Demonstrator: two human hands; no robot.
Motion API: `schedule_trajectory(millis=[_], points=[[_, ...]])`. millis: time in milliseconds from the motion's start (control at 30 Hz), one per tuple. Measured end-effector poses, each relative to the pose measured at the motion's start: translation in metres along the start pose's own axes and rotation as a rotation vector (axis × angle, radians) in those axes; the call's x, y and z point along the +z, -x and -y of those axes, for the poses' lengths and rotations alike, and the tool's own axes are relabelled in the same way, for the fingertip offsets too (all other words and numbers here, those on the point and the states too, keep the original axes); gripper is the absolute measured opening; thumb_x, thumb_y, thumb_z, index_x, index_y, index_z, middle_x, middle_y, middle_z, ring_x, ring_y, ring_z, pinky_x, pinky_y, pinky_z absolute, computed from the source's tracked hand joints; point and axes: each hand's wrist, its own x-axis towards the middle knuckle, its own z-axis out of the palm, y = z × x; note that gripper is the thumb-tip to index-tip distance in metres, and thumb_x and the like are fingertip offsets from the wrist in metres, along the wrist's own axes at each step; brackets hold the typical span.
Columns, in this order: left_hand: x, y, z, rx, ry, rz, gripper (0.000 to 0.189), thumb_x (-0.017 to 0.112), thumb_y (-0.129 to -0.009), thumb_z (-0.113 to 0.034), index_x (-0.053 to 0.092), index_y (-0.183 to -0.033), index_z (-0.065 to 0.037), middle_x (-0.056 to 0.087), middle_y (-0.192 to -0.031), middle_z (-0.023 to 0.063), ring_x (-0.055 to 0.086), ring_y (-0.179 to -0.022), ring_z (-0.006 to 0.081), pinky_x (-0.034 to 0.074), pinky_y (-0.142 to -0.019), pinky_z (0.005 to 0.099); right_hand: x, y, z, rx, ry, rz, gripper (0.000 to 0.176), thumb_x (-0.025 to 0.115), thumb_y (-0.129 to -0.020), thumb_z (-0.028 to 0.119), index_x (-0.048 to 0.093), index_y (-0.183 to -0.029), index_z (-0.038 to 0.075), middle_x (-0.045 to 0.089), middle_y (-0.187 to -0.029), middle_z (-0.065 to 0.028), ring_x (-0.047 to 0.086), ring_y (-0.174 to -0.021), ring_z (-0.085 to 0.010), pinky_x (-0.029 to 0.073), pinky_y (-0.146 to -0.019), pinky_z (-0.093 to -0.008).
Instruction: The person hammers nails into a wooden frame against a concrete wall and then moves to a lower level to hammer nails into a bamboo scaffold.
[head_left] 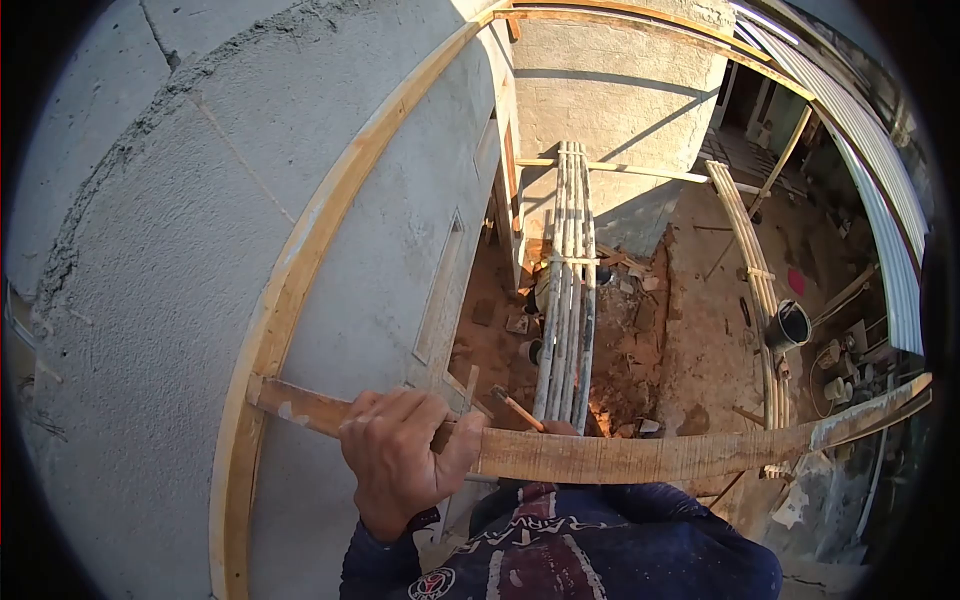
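Note:
My left hand [400, 450] is wrapped over a wooden board [620, 458] that runs across the view in front of my chest, thumb on the near side. The board's left end meets a long upright timber [275, 320] against the grey wall. Just above the board's upper edge shows a sliver of my right hand [561, 428]; its fingers are hidden behind the board. Beside it a thin wooden stick [520, 411] with a dark tip slants up to the left. My dark blue sleeve and shirt [640, 530] fill the bottom.
Far below, planks on bamboo-like poles [567, 320] form a narrow walkway over dirt and rubble. More poles [750, 260] lie to the right, with a black bucket [788, 326] on them. A plastered wall [600, 110] stands ahead; corrugated roofing [880, 220] edges the right.

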Motion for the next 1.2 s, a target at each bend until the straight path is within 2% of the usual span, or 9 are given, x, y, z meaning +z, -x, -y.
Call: schedule_trajectory(millis=[267,367,433,667,900,933,1033,1067,1200], points=[[-0.002,-0.003,-0.008,-0.104,0.041,0.051,0.036,0.063,-0.080,-0.032,0.055,-0.056,-0.006,0.050,-0.054,0.0093,0.049,-0.051,0.0302,0.033,-0.056,0.0412,-0.029,-0.009,-0.020,0.010,0.175,0.039,0.050,0.061,-0.097,0.046,0.062,-0.096,-0.004,0.066,-0.079,-0.0240,0.066,-0.078,-0.0404,0.048,-0.070,-0.0489],[-0.001,0.001,-0.002,-0.008,-0.007,0.018,0.035,0.066,-0.079,-0.032,0.054,-0.056,-0.009,0.052,-0.052,0.0067,0.050,-0.050,0.0266,0.036,-0.056,0.0397,-0.040,-0.005,-0.034,-0.061,0.216,-0.006,0.045,0.064,-0.097,0.043,0.062,-0.095,-0.001,0.063,-0.075,-0.0202,0.063,-0.070,-0.0352,0.046,-0.067,-0.0478],[0.006,-0.004,-0.004,-0.107,0.021,0.003,0.034,0.060,-0.079,-0.032,0.056,-0.058,-0.006,0.053,-0.054,0.0083,0.047,-0.051,0.0276,0.035,-0.057,0.0402,-0.054,0.004,-0.040,-0.108,0.234,-0.066,0.044,0.062,-0.096,0.044,0.061,-0.096,0.000,0.064,-0.080,-0.0231,0.064,-0.078,-0.0435,0.047,-0.070,-0.0493],[0.015,0.003,-0.007,-0.157,0.051,-0.029,0.042,0.050,-0.085,-0.036,0.055,-0.060,-0.002,0.053,-0.056,0.0112,0.047,-0.054,0.0255,0.034,-0.060,0.0398,-0.082,0.015,-0.049,-0.045,0.269,-0.032,0.046,0.063,-0.094,0.043,0.059,-0.102,-0.002,0.067,-0.086,-0.0284,0.065,-0.087,-0.0471,0.050,-0.077,-0.0539],[0.019,0.005,-0.013,-0.167,0.077,-0.042,0.040,0.048,-0.089,-0.029,0.051,-0.062,0.000,0.048,-0.057,0.0107,0.046,-0.057,0.0223,0.033,-0.059,0.0372,-0.082,0.019,-0.074,-0.022,0.363,0.020,0.025,0.065,-0.081,0.015,0.058,-0.100,0.002,0.066,-0.087,-0.0257,0.066,-0.086,-0.0456,0.051,-0.077,-0.0540],[0.012,0.007,-0.008,-0.119,0.108,0.026,0.037,0.047,-0.094,-0.026,0.060,-0.073,0.002,0.056,-0.065,0.0108,0.051,-0.061,0.0223,0.038,-0.060,0.0361,-0.083,0.019,-0.073,0.001,0.356,0.055,0.027,0.063,-0.079,0.010,0.057,-0.103,-0.001,0.067,-0.091,-0.0284,0.066,-0.090,-0.0470,0.052,-0.081,-0.0544],[0.006,-0.003,-0.005,-0.040,0.128,0.061,0.044,0.055,-0.096,-0.035,0.066,-0.076,0.003,0.061,-0.064,0.0155,0.054,-0.053,0.0270,0.042,-0.051,0.0393,-0.078,0.020,-0.079,0.003,0.325,0.024,0.025,0.062,-0.079,0.009,0.058,-0.102,-0.002,0.068,-0.089,-0.0282,0.067,-0.089,-0.0474,0.052,-0.080,-0.0540],[0.008,-0.006,-0.011,-0.025,0.127,0.035,0.039,0.053,-0.094,-0.020,0.065,-0.068,0.007,0.061,-0.062,0.0197,0.053,-0.052,0.0285,0.040,-0.052,0.0406,-0.078,0.020,-0.080,0.020,0.326,0.032,0.025,0.062,-0.079,0.008,0.059,-0.101,-0.003,0.068,-0.088,-0.0279,0.067,-0.088,-0.0475,0.053,-0.079,-0.0534],[0.007,-0.007,-0.010,0.037,0.116,0.043,0.039,0.052,-0.095,-0.021,0.065,-0.070,0.006,0.062,-0.064,0.0192,0.053,-0.053,0.0299,0.041,-0.053,0.0407,-0.079,0.023,-0.079,0.050,0.336,0.033,0.025,0.065,-0.078,0.009,0.062,-0.099,-0.004,0.069,-0.090,-0.0269,0.068,-0.089,-0.0458,0.054,-0.078,-0.0521]])
